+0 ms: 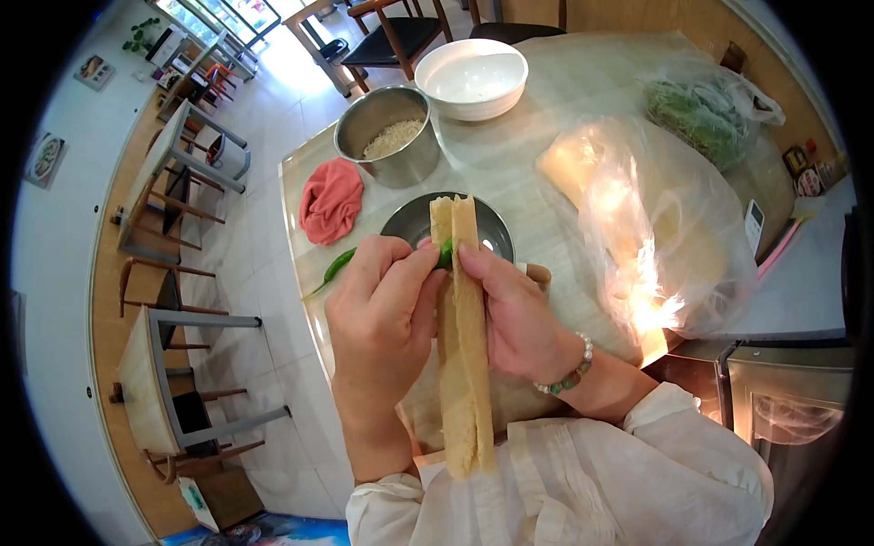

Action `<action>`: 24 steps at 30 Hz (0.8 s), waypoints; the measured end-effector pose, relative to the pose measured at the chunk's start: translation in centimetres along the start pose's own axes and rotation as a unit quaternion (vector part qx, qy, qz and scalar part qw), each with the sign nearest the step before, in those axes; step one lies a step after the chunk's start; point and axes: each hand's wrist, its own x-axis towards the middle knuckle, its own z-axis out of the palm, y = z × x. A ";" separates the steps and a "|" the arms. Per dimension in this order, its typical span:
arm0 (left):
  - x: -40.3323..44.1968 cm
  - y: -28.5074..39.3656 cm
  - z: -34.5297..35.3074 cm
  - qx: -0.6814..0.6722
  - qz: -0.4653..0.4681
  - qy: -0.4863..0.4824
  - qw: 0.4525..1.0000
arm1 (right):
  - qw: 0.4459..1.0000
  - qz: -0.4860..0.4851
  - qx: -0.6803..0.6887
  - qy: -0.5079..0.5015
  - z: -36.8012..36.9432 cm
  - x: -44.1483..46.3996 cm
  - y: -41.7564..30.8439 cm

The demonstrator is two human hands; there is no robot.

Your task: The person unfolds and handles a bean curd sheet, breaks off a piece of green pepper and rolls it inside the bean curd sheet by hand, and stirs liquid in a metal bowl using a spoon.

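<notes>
A long, pale-yellow folded flatbread-like sheet [464, 364] runs upright in front of me, its lower end close to my clothing. My right hand [521, 314], with a bead bracelet at the wrist, grips the sheet's right side, thumb on the edge of the fold. My left hand [378, 305] is closed around a green chili pepper [340, 266]. The pepper's stem end sticks out to the left, and its other end lies against the fold between my two thumbs. Behind the hands stands a dark round pan [414, 216], partly hidden by the sheet.
A steel pot [428, 150] of pale grains, white bowls [472, 82] and a red cloth [331, 200] stand around the pan. To the right are a plastic bag [687, 196] of yellowish sheets and a bag of greens [696, 114]. Chairs [401, 41] are beyond the table.
</notes>
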 end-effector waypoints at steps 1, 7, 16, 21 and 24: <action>0.0 0.0 0.0 0.000 0.000 0.004 1.000 | 1.000 0.002 -0.007 0.000 -0.3 0.0 -0.1; 0.0 0.3 0.0 -0.002 -0.001 0.003 1.000 | 0.999 -0.037 -0.009 -0.009 0.0 -0.1 -0.3; 0.4 0.0 -0.1 0.005 0.033 0.011 0.999 | 0.998 -0.029 -0.047 0.009 0.6 -0.1 -0.8; 0.2 -0.6 0.5 0.013 0.063 -0.002 0.998 | 0.997 -0.036 -0.069 0.010 0.3 -0.1 -1.0; 0.1 0.0 0.9 0.040 0.082 0.002 0.996 | 0.996 -0.048 -0.078 0.019 0.1 -0.1 -1.1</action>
